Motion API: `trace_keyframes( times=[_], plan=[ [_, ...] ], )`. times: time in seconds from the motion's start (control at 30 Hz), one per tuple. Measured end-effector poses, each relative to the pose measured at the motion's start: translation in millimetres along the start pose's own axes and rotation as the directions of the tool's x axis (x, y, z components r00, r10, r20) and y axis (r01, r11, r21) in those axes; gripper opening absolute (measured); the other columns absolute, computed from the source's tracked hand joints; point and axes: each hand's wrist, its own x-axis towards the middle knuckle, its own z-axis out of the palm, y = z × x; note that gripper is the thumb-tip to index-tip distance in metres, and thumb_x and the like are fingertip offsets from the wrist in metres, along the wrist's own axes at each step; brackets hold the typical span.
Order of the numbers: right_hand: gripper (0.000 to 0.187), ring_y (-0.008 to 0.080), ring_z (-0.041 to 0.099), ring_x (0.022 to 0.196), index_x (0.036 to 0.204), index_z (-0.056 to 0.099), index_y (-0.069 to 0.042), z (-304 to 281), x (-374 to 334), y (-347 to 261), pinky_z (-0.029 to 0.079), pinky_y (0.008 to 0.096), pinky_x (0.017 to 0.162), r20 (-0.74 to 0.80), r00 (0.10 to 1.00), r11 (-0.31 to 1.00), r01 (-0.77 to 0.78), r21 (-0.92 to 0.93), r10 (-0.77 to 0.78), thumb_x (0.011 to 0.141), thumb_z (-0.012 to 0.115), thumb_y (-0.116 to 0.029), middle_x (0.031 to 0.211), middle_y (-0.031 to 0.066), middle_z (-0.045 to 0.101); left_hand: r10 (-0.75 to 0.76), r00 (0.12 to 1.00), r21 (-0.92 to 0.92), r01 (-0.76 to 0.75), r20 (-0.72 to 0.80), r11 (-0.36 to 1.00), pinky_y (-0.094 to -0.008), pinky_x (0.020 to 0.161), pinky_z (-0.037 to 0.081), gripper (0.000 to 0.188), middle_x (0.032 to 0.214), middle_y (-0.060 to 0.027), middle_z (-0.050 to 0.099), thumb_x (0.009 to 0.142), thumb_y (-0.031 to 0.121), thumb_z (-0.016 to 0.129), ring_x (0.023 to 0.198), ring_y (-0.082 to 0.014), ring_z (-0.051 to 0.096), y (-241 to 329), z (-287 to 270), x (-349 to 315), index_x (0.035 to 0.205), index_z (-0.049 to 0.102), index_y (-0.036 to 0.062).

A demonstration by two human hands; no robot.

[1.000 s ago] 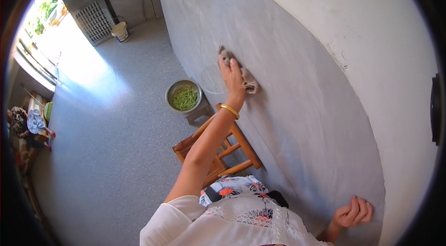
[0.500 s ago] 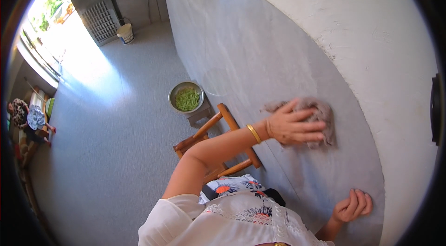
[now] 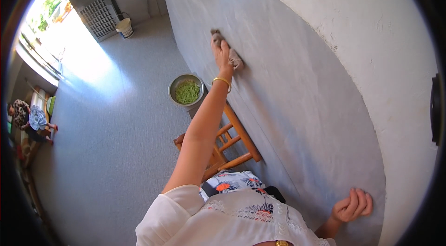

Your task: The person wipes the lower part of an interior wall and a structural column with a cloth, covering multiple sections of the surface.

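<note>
My left hand (image 3: 222, 56), with a gold bangle at the wrist, presses a crumpled grey-brown cloth (image 3: 236, 60) against the grey wall panel (image 3: 288, 74). The arm is stretched far forward, and the hand covers part of the cloth. Low on the right, my right hand (image 3: 354, 205) is held next to the same panel. Its fingers are loosely curled in, and nothing shows in them. I cannot tell whether it touches the wall.
A wooden chair (image 3: 242, 137) stands against the wall under my left arm. Beyond it, a metal bowl of green beans (image 3: 187, 91) sits on a small stool. A white bucket (image 3: 124, 28) stands by the open door (image 3: 95, 11). At the far left, another person (image 3: 30, 116) is seated.
My left hand has swept the cloth forward and left along the wall, from near the right side to above the bowl, and the arm has straightened. My right hand has stayed put.
</note>
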Motion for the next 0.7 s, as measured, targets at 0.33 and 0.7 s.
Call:
trace_keyframes(
  times=[0.33,0.7],
  plan=[
    [0.018,0.0275,0.048,0.087,0.075,0.063,0.0,27,-5,0,0.042,0.0345,0.075,-0.041,0.999,0.999,0.001,0.038,0.0,0.078,0.046,0.003,0.08,0.01,0.059,-0.729,0.682,-0.126,0.719,-0.067,0.684,-0.0375,0.08,0.039,0.034,0.094,-0.0178,0.053,0.085,0.025,0.044,0.084,-0.0304,0.05,-24,-3,-181,0.103,0.047,-0.0035],
    [0.03,0.0198,0.053,0.074,0.069,0.059,-0.013,18,31,-1,0.041,0.0334,0.07,-0.046,0.998,0.999,0.041,-0.029,-0.042,0.09,0.042,-0.025,0.075,0.0,0.06,-0.943,0.166,0.129,0.969,0.288,0.21,-0.0381,0.096,0.032,0.061,0.126,-0.0197,0.037,0.083,0.039,0.047,0.118,-0.0299,0.036,113,0,-389,0.128,0.028,0.0015]
  ],
)
